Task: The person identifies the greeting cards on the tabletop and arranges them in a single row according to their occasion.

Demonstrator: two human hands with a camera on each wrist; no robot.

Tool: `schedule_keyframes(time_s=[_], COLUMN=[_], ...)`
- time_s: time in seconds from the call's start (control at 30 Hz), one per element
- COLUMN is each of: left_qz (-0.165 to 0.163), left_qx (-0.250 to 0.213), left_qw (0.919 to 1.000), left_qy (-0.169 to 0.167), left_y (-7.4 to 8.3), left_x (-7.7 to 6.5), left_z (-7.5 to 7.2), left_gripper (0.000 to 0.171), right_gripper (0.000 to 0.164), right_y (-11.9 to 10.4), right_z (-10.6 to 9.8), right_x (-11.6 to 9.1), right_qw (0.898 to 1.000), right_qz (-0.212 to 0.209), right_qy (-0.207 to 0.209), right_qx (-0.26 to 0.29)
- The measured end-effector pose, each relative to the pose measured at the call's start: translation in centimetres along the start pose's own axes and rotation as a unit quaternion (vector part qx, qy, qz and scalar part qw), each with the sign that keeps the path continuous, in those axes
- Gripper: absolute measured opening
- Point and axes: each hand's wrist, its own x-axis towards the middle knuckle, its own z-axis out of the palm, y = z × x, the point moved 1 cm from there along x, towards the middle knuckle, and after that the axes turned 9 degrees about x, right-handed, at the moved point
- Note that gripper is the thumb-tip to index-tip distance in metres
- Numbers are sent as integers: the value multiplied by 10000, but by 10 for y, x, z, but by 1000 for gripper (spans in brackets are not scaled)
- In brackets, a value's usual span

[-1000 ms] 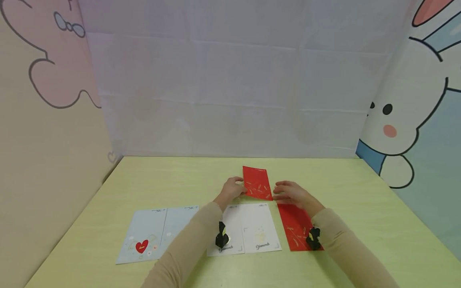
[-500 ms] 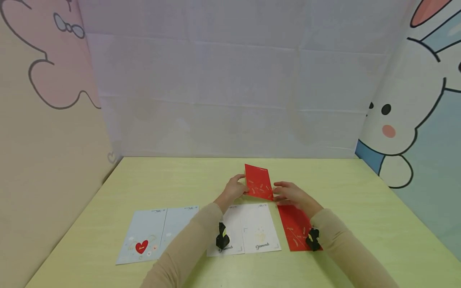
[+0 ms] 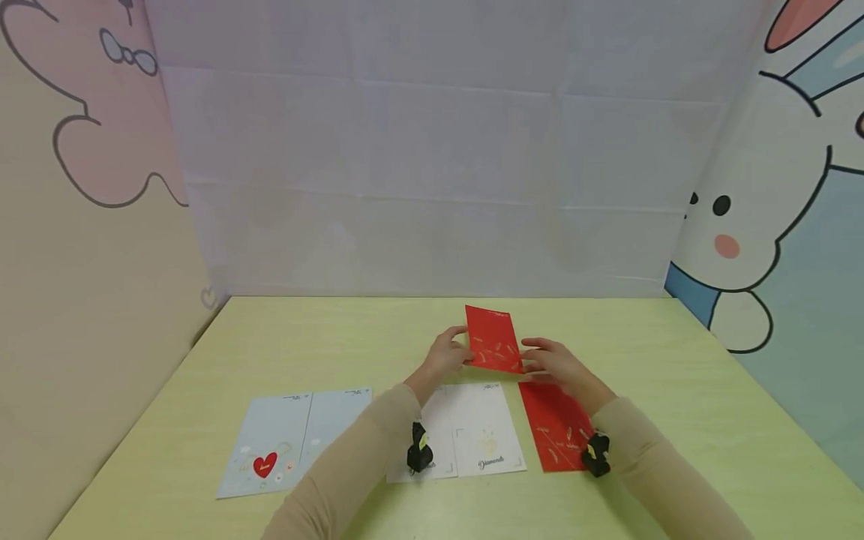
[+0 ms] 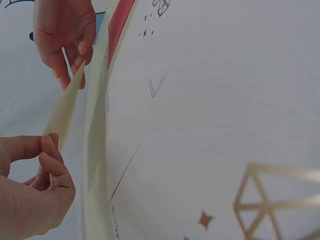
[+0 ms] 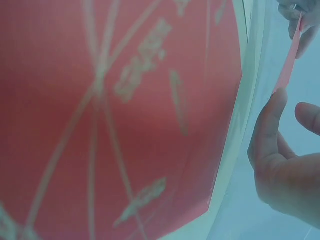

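Note:
Above the far middle of the table, a red card (image 3: 495, 339) with pale print is held tilted up. My left hand (image 3: 445, 356) pinches its left edge between thumb and fingers, as the left wrist view also shows, where the card (image 4: 65, 112) looks cream-coloured from behind. At its right edge is my right hand (image 3: 556, 367); in the right wrist view a fingertip touches the card (image 5: 289, 67) while the thumb stands apart. Below my right wrist lies another red card (image 3: 550, 424). An unfolded white card (image 3: 486, 427) marked "Diamonds" lies under my left forearm, partly hidden.
To the left, an unfolded light-blue card (image 3: 277, 427) with a red heart lies flat, partly covered by my left sleeve. The pale yellow-green table (image 3: 648, 337) ends at a white sheet (image 3: 432, 180) behind. Walls with cartoon drawings stand on both sides.
The held red card and my left hand have moved a little to the right. My right hand has shifted slightly right with it. The cards on the table lie as before.

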Motion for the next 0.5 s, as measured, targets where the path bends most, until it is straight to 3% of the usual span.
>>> schedule_keyframes(time_s=[0.5], left_qz=[400], left_qx=[-199], left_qw=[9982], left_qy=[-390], left_y=[17], left_x=[-13], left_z=[35], left_gripper=[59], right_gripper=[46], right_y=[1], right_z=[-38], right_x=[-24], right_qw=[9960], right_qz=[-355], right_qy=[317], right_qx=[-759])
